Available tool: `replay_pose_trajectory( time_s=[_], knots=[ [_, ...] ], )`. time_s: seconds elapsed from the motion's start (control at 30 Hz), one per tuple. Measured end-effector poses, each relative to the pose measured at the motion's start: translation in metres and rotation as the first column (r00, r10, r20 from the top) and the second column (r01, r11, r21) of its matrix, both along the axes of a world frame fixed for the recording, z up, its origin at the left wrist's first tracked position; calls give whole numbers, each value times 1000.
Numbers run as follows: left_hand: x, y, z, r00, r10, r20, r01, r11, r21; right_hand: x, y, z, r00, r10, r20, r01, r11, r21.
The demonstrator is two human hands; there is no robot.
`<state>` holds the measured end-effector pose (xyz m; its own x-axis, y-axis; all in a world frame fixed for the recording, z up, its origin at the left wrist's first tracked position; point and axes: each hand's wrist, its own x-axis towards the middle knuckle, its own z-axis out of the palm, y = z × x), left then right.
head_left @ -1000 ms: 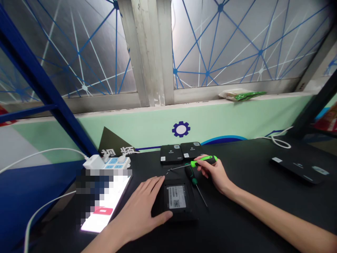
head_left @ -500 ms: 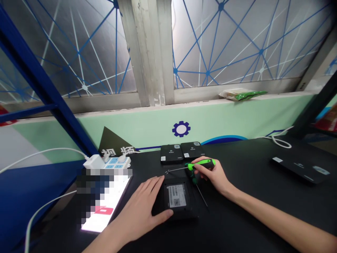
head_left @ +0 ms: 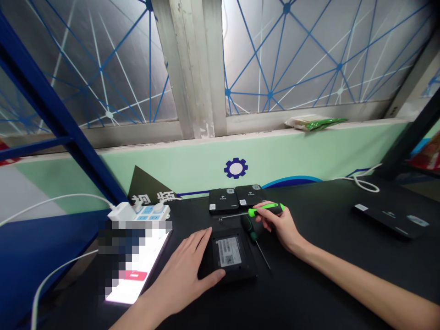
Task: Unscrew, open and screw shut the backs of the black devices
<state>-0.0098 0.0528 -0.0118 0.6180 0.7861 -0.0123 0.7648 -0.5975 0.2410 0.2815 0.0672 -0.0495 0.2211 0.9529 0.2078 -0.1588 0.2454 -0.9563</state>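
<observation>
A flat black box-shaped device (head_left: pixel 229 252) with a white printed label lies on the table. My left hand (head_left: pixel 184 268) rests along its left side, fingers stretched out and thumb on the near edge. In my right hand (head_left: pixel 280 224) is a screwdriver (head_left: pixel 268 210) with a bright green and black handle, its shaft pointing left. Just below the tip, beyond the device, lie a few small screws (head_left: pixel 220 220); whether the tip touches them I cannot tell. A second screwdriver (head_left: pixel 249 228), dark green, lies right of the device, partly beneath the held one.
Two similar black devices (head_left: pixel 222 200) stand side by side near the wall, and a black panel (head_left: pixel 390 220) lies to the right. At left are a lit screen (head_left: pixel 147 261) and a power strip (head_left: pixel 151 212) with white cables. A green packet (head_left: pixel 316 123) sits on the ledge.
My right hand has shifted slightly right and tilted the screwdriver more level, its tip lifting from the small screws. My left hand stays on the device.
</observation>
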Motion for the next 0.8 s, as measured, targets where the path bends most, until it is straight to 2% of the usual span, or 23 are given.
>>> replay_pose_trajectory(
  time_s=[0.17, 0.33, 0.5, 0.6, 0.8],
  knots=[
    [-1, 0, -3, 1000, 16, 2, -16, 1000, 2, 2, 1, 0, 995, 6, -104, -4, 1000, 12],
    [-5, 0, -7, 1000, 25, 9, -26, 1000, 13, 2, -3, 3, 973, 40, -226, -51, 998, -43],
    [-2, 0, -4, 1000, 7, 27, -9, 999, 44, 0, -7, 9, 966, 130, -223, -161, 979, -126],
    [0, 0, 0, 1000, 4, 27, -5, 998, 57, -1, -6, 9, 954, 204, -222, -234, 965, -116],
    [0, 1, 1, 999, -32, 37, 28, 993, 112, -1, -3, 5, 955, 199, -222, -232, 963, -135]
  ],
)
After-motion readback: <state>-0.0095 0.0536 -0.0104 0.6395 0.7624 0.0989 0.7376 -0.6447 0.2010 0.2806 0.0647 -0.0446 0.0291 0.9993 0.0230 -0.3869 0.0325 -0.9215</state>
